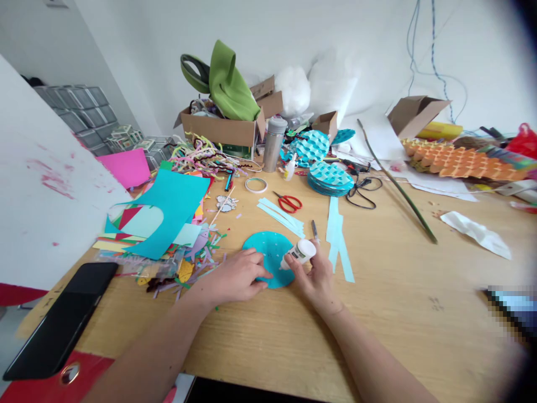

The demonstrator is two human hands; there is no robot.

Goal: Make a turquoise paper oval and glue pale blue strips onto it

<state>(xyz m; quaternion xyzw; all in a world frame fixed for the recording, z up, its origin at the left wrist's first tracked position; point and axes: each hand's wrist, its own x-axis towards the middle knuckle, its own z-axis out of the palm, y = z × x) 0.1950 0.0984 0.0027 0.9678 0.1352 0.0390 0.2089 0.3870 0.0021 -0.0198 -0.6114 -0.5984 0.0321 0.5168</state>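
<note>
A round blue paper disc [268, 246] dotted with small pale spots lies flat on the table before me. My left hand [241, 275] has its fingers curled over the disc's left edge, thumb low at the rim. In my right hand [315, 280] is a white glue bottle [301, 253], tilted nozzle-down with its tip at or close to the disc's right side; whether it touches, I cannot tell. Just beyond that hand lies a dark pen [314, 229]. Pale blue paper strips [334, 229] lie to its right, and more strips [280, 216] lie behind the disc.
Red-handled scissors [290, 204], a tape roll [255, 185] and a stack of blue paper discs [330, 178] sit farther back. Paper sheets and scraps [176, 196] crowd the left, near a black phone [62, 319]. A green stick [403, 193] lies right; a metal flask [274, 144] stands behind.
</note>
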